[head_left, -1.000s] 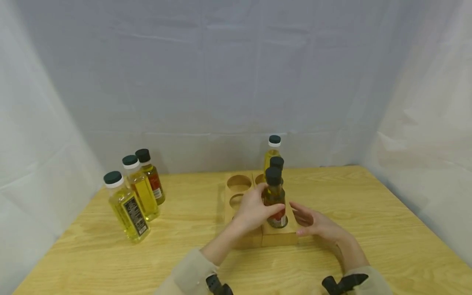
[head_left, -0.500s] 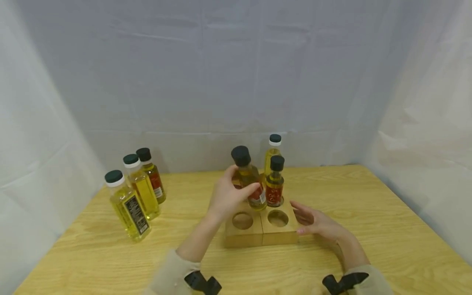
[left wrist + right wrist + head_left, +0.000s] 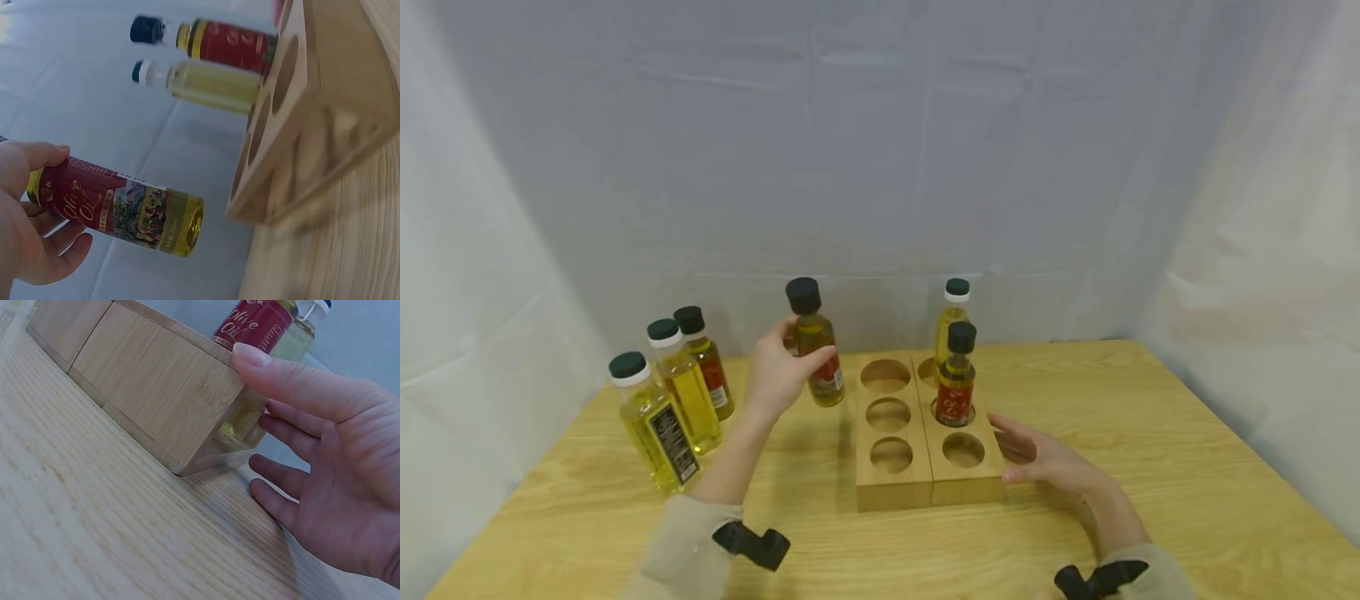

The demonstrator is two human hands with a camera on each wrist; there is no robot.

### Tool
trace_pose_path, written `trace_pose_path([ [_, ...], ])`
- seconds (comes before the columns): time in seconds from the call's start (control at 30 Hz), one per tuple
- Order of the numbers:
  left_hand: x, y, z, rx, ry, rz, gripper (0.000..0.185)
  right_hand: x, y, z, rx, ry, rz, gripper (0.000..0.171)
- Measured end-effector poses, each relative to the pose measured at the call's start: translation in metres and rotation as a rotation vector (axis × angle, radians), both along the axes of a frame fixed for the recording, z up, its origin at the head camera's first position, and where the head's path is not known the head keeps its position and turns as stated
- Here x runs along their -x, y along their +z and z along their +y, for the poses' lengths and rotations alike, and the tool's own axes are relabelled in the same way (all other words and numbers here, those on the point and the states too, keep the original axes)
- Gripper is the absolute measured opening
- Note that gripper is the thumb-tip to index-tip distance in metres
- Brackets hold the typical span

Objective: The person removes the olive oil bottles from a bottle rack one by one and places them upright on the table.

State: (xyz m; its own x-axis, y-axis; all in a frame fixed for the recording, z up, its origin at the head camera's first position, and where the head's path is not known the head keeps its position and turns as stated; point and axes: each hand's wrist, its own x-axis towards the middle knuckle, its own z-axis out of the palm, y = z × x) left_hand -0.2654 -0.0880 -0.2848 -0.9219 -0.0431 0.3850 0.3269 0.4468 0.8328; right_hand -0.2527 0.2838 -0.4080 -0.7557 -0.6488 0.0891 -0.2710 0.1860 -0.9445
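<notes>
The fingers (image 3: 820,360) of the left hand (image 3: 777,375) are curled round one olive oil bottle (image 3: 817,352), thumb across its red label, holding it upright in the air above the bench (image 3: 1150,467), just left of the wooden rack (image 3: 925,487) and clear of it. In the left wrist view the same bottle (image 3: 119,207) shows its red label and yellow-green base, with the fingers (image 3: 37,153) wrapped about its upper part.

The right hand (image 3: 1048,460) lies with fingers straight and slightly spread; its thumb (image 3: 275,369) presses the rack's near right corner (image 3: 162,381) while the other fingers rest on the bench beside the rack wall.

The rack is made of two wooden blocks side by side, with six round holes in all, three per block. Two bottles stand in the right block: a red-labelled bottle (image 3: 956,379) with a black cap in the middle hole, and a pale yellow bottle (image 3: 952,321) with a white collar in the far hole. The near right hole and all three left holes hold nothing.

Well apart, at the bench's left, three more bottles stand close together: a large black-labelled bottle (image 3: 655,429) nearest, a yellow square bottle (image 3: 683,387) behind it, and a small red-labelled one (image 3: 706,360) farthest. That makes six bottles.
</notes>
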Motion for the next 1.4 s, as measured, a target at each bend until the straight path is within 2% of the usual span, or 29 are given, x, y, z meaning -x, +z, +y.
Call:
trace_pose_path([
  [0.2,0.014,-0.002,-0.020,0.031,0.067,-0.067,0.060,-0.001,0.001,0.001,0.003,-0.004,-0.013,0.084],
  [0.3,0.020,-0.005,-0.029,0.045,0.123,-0.093,0.063,-0.002,0.002,0.001,0.002,-0.005,-0.019,0.084],
  [0.47,0.031,-0.014,-0.042,0.084,0.229,-0.115,0.069,-0.004,0.003,0.000,-0.006,-0.010,-0.018,0.084],
  [0.57,0.038,-0.020,-0.049,0.094,0.267,-0.127,0.070,-0.004,0.003,0.000,-0.006,-0.011,-0.021,0.084],
  [0.87,0.052,-0.030,-0.058,0.111,0.316,-0.180,0.068,-0.004,0.002,0.001,0.009,-0.007,-0.023,0.084],
  [1.4,0.060,-0.044,-0.066,0.155,0.373,-0.212,0.066,-0.004,0.000,0.001,0.023,-0.010,-0.003,0.083],
])
